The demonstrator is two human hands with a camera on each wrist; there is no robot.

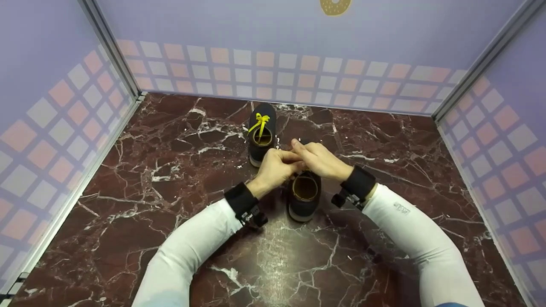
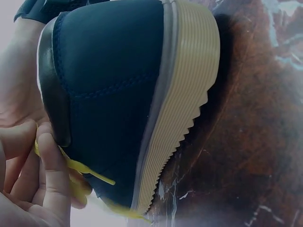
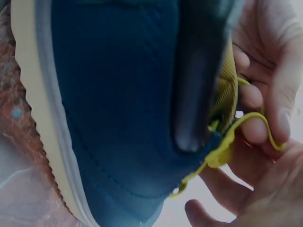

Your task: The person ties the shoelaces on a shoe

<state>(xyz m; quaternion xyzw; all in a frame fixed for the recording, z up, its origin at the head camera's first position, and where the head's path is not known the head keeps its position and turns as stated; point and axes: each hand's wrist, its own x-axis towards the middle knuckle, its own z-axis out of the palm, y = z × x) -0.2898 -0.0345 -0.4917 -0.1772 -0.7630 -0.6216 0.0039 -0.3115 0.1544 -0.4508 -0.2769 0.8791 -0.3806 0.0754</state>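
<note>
Both hands meet over the tongue of the nearer dark shoe [image 1: 303, 207], which stands on the floor, heel toward me. My left hand [image 1: 275, 168] pinches its yellow shoelace [image 2: 80, 166] between thumb and finger, and a lace tip sticks out past the fingers. From the other side my right hand [image 1: 320, 160] holds the lace where the fingertips come together; its thumb is hidden in the right wrist view. Yellow lace [image 3: 220, 153] runs from the eyelets up to the fingers in that view. The collar and pale ridged sole [image 2: 196, 52] show in the left wrist view.
A matching dark shoe [image 1: 257, 152] stands farther off to the left, its yellow lace tied in a bow [image 1: 261, 120]. Dark red marbled floor [image 1: 192, 149] lies all round. Lilac panels with pink and white squares [image 1: 286, 79] close off the back and both sides.
</note>
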